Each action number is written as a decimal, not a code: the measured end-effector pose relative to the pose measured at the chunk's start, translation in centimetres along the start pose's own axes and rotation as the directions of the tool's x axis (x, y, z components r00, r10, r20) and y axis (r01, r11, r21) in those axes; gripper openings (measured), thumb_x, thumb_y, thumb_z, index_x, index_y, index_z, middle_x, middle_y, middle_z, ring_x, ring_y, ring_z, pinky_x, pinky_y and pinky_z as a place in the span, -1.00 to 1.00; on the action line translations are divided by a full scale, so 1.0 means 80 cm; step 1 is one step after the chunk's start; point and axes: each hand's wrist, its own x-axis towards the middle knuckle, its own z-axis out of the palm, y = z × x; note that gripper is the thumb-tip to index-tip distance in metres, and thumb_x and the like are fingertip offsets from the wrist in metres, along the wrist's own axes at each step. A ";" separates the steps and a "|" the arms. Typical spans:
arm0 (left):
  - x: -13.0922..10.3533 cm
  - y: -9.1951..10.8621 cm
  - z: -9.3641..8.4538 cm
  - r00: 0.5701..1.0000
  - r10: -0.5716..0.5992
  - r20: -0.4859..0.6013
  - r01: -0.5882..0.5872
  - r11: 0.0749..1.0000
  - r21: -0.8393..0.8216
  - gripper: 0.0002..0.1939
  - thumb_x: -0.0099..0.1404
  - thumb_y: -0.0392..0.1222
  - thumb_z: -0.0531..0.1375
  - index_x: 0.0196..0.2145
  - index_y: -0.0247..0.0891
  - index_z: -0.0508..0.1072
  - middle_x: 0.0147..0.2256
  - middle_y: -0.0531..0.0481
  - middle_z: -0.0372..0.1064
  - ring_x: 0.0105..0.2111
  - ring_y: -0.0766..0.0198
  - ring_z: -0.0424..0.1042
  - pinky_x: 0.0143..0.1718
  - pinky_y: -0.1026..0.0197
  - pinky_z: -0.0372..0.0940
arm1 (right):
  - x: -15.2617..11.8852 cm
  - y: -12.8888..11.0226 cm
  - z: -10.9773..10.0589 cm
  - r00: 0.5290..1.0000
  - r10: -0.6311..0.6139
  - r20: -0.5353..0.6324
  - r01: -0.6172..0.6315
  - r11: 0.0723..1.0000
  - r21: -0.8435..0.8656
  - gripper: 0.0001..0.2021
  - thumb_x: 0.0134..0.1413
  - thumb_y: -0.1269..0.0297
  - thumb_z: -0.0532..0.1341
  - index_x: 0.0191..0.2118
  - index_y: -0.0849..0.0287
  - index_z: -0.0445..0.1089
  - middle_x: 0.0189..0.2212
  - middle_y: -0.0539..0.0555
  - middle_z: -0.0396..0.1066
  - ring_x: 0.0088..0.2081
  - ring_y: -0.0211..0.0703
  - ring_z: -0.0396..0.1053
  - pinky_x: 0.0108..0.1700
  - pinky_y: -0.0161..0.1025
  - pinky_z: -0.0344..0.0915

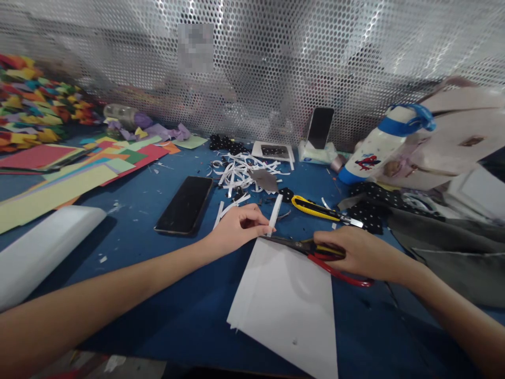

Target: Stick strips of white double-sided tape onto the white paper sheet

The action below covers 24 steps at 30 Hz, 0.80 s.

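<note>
I have the left hand (237,225) pinching a narrow white strip (276,211) between thumb and fingers; my right hand (361,253) is curled around the handles of the scissors (300,245), whose blades lie across the far edge of the white paper (290,295); that paper rests on the blue table (158,316), between my forearms; I cannot tell whether the strip is cut free; beyond, I see loose white cuttings (232,172), with a yellow cutter (315,207) near the scissors.
</note>
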 end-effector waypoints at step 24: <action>-0.001 0.002 0.005 0.997 -0.022 -0.074 0.023 1.000 0.013 -0.87 0.20 -0.18 0.27 -0.39 -0.27 0.60 -0.44 0.02 0.27 -0.45 0.34 0.26 -0.44 0.27 0.14 | -0.008 -0.015 0.006 0.997 0.012 -0.079 -0.022 0.991 -0.129 -0.78 0.17 0.02 0.14 -0.21 0.05 0.29 -0.34 0.01 0.48 -0.32 -0.05 0.47 -0.39 -0.25 0.15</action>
